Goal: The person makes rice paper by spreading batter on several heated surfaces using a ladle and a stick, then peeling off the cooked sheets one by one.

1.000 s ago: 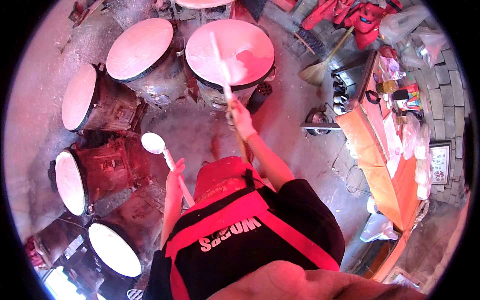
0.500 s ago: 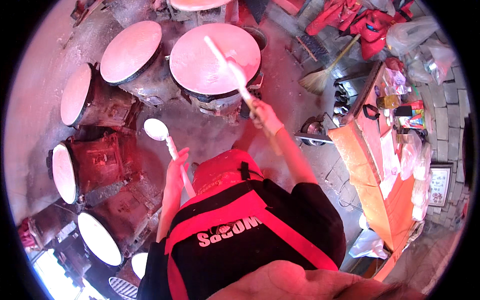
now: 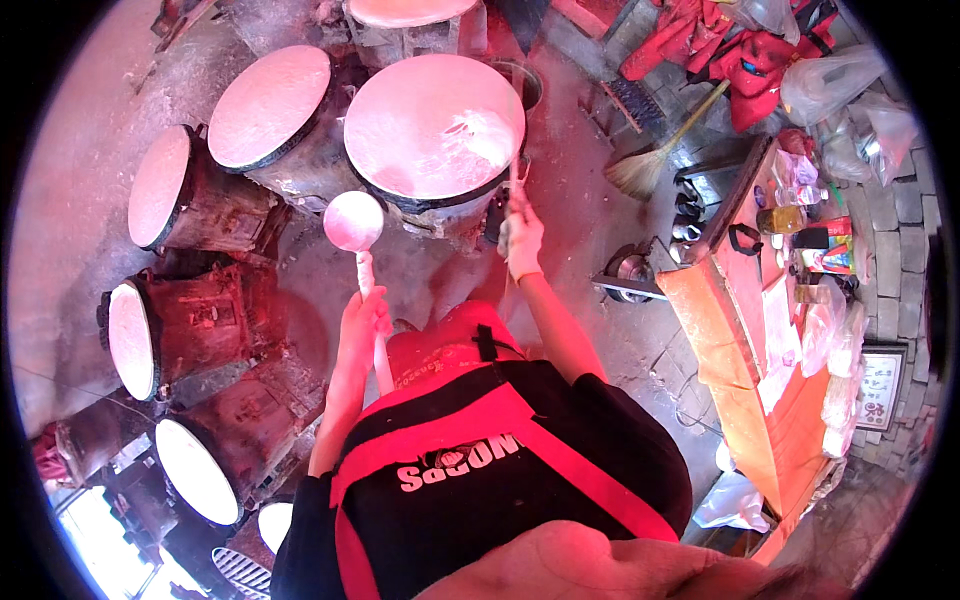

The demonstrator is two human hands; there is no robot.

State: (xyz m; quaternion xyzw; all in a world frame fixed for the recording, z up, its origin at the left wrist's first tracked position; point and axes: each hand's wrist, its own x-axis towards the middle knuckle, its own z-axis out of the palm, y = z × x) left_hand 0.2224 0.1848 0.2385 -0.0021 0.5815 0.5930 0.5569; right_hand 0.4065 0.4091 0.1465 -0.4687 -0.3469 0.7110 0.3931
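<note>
My left hand (image 3: 364,322) is closed round the handle of a ladle (image 3: 353,221), whose round white-coated head is raised over the floor, apart from the nearest griddle. Directly ahead stands that large round griddle (image 3: 420,120), topped with a white layer that looks wrinkled and streaked at its right side. At its near right edge my right hand (image 3: 522,238) grips a long stick (image 3: 514,172). The stick points away from me and its far part is blurred. Whether its tip touches the griddle, I cannot tell.
More white-topped griddles on grimy stands curve round to my left, one of them (image 3: 270,105) beside the large one. A straw broom (image 3: 640,172) leans at the right. Beyond it, an orange-covered table (image 3: 715,350) carries bottles and bags. A metal bucket (image 3: 527,85) stands behind the griddle.
The stick has swung from lying across the griddle to its right edge, and my right hand has drawn a little nearer. The ladle has moved right and up. A wrinkled streak now shows in the white layer.
</note>
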